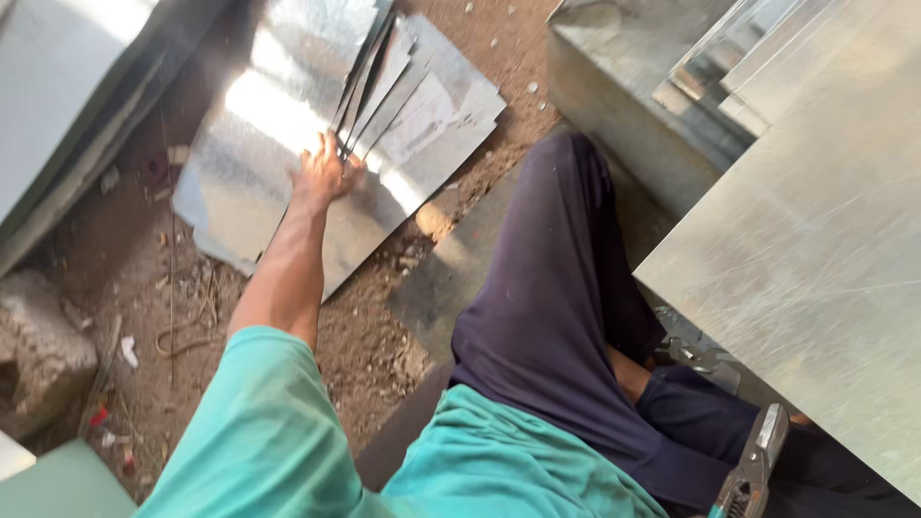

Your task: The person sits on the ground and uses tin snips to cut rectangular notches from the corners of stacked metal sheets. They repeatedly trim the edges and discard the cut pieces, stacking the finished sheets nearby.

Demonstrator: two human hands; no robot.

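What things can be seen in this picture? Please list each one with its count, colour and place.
thin metal sheets: several, shiny silver, fanned on the dirt floor at top centre
large metal sheet: one, dull silver, at right
stacked metal pieces: a few, grey, top right
metal box shape: one, grey, under those pieces
tin snips: one, grey metal with dark handles, bottom right by the leg
grey panel: one, pale grey, top left
concrete lump: one, grey, at left
dirt floor: brown, with scraps
trouser leg: dark navy, centre
sleeve: teal, bottom
left hand: fingers on the thin metal sheets
right hand: not in view
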